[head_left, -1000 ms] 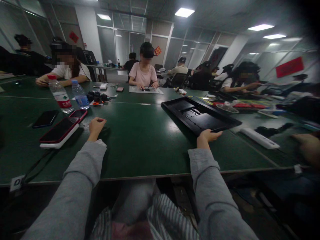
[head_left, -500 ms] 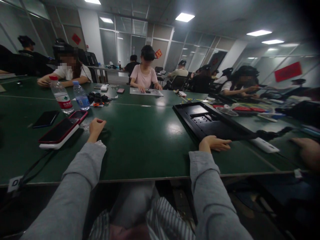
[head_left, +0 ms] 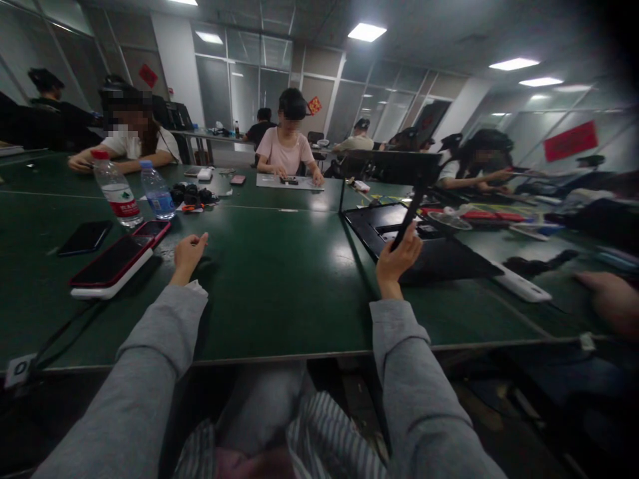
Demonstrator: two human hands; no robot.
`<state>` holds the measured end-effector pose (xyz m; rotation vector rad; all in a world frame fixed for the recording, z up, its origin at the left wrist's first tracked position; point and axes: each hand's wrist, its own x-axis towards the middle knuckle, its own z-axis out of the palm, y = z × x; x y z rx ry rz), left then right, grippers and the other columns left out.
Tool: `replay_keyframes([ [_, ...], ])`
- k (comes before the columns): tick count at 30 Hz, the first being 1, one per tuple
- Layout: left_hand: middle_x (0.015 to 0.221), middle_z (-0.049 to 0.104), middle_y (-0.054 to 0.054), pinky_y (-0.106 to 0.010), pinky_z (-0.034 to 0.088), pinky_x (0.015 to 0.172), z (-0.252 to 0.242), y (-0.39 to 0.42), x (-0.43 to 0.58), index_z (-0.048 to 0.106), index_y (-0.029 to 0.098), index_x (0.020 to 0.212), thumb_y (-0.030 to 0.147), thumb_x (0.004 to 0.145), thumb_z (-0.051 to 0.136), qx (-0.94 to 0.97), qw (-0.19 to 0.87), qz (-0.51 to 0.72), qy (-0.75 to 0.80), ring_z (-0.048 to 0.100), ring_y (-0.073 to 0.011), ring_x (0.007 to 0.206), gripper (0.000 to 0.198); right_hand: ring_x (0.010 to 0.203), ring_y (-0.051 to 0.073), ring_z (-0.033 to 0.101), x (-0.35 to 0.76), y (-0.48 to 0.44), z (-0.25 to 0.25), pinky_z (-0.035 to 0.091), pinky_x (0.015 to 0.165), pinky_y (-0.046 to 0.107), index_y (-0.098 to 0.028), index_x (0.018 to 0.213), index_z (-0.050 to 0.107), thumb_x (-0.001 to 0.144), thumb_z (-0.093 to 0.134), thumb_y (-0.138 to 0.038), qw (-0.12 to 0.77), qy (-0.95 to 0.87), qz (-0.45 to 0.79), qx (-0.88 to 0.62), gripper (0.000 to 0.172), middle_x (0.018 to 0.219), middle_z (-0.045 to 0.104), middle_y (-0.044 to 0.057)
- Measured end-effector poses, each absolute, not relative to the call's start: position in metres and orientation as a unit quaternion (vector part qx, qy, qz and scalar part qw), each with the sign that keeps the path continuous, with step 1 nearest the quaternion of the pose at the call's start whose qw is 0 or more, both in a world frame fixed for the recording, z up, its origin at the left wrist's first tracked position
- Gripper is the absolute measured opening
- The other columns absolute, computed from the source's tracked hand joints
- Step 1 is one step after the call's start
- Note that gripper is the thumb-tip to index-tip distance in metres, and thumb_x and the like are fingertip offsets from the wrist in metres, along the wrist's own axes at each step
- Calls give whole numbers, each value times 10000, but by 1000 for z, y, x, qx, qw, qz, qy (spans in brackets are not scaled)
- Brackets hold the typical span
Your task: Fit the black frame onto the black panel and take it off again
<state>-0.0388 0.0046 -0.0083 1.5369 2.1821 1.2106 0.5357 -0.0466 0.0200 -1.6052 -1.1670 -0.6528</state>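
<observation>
Right hand [head_left: 398, 258]: up off the surface [head_left: 279, 279], now clamped on black stand [head_left: 414, 199] above black panel [head_left: 449, 259].
Left hand [head_left: 188, 251]: unmoved, loosely curled, empty.

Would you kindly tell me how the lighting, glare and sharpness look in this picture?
Head view: white ceiling light panels lay soft glare patches on the glossy dark green table; head view: wide-angle bending at the edges, dark right corners; head view: the right hand gripping a thin black bar is sharp, the co-worker's hand at far right blurred.
</observation>
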Motion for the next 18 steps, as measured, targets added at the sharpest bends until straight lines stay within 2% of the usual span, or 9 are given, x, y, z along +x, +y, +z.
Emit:
replay_keyframes([
  [2, 950, 818, -124, -379, 535, 897, -10, 6, -37, 753, 221, 797, 509, 1023, 506, 529, 109, 422, 728, 754, -315, 1012, 442, 1346, 401, 606, 528, -38, 17, 436, 1209, 711, -119, 1657, 487, 1030, 412, -295, 494, -526, -263, -640, 655, 1386, 652, 254],
  [4, 1003, 830, -124, -381, 541, 924, -12, 8, -36, 794, 210, 907, 460, 1041, 475, 537, 114, 442, 709, 760, -310, 1040, 427, 1310, 393, 632, 518, -32, 15, 452, 1200, 694, -109, 1661, 480, 1059, 384, -334, 497, -555, -259, -615, 651, 1388, 661, 260],
  [7, 1147, 826, -130, -400, 545, 1012, -17, 14, -33, 777, 183, 1230, 386, 1017, 548, 552, 119, 486, 667, 758, -289, 1104, 373, 1298, 374, 665, 505, -31, 15, 494, 1179, 636, -101, 1708, 411, 1091, 318, -372, 532, -544, -265, -592, 680, 1472, 637, 273],
  [9, 1221, 804, -146, -424, 552, 1045, -21, 19, -32, 705, 170, 1397, 394, 988, 631, 558, 123, 514, 639, 753, -286, 1117, 472, 1290, 357, 688, 500, -34, 17, 531, 1146, 587, -120, 1741, 358, 1104, 287, -388, 550, -535, -253, -590, 695, 1496, 635, 259],
  [12, 1343, 751, -166, -463, 561, 1074, -26, 23, -29, 618, 186, 1520, 444, 946, 742, 560, 123, 549, 608, 738, -295, 1158, 642, 1265, 343, 719, 501, -38, 19, 562, 1100, 530, -149, 1758, 338, 1111, 310, -431, 556, -534, -216, -599, 706, 1485, 658, 239],
  [14, 1425, 708, -185, -478, 558, 1095, -26, 23, -27, 567, 194, 1576, 448, 923, 791, 554, 128, 559, 603, 723, -308, 1217, 736, 1202, 341, 750, 503, -39, 18, 569, 1079, 509, -128, 1751, 351, 1110, 322, -443, 554, -523, -186, -620, 715, 1394, 712, 238],
  [18, 1493, 669, -215, -423, 583, 1043, -18, 17, -16, 472, 189, 1653, 420, 928, 809, 552, 185, 548, 601, 726, -301, 1248, 833, 998, 329, 799, 506, -37, 12, 577, 1046, 498, -85, 1752, 323, 1106, 305, -421, 524, -496, -99, -685, 728, 1028, 796, 168],
])
